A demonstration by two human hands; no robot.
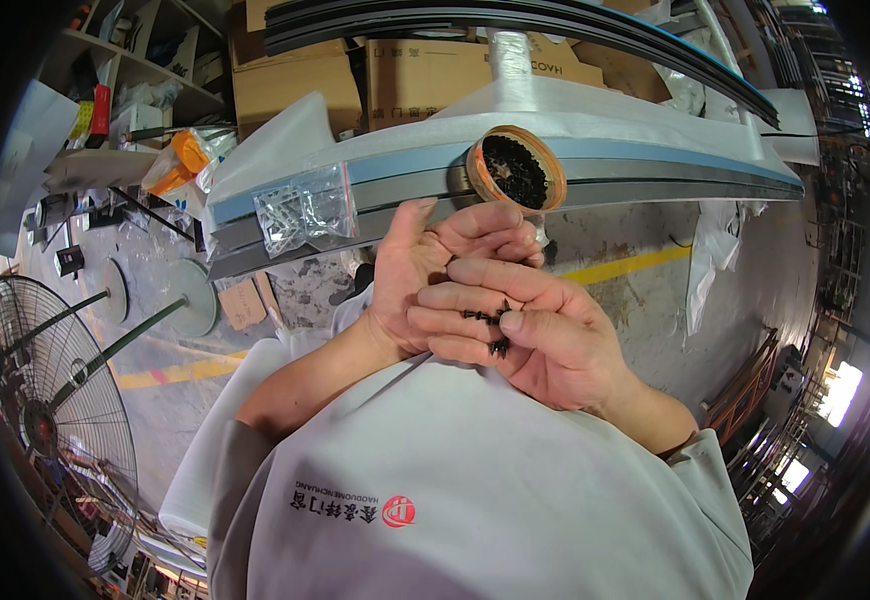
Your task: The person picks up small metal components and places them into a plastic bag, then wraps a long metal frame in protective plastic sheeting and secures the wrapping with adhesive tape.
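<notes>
My right hand [555,330] is turned palm up with its fingers curled and the thumb pressed on several small black screws [481,316]. More of these screws lie lower on its fingers. My left hand [410,270] is cupped against it, thumb raised and apart, fingers bent behind the right fingertips. A tiny dark spot shows where the two hands meet; I cannot make out what it is. Just beyond my hands a round orange-brown tub [559,178] holds a heap of black screws [513,168]. It stands tilted in view on the grey and blue profiles [405,185].
A clear zip bag of metal parts [305,210] lies on the profiles, left of the tub. Dark long strips [395,27] and cardboard boxes [425,85] are behind. A large fan [55,400] stands at left. White foam sheeting [705,255] hangs at right.
</notes>
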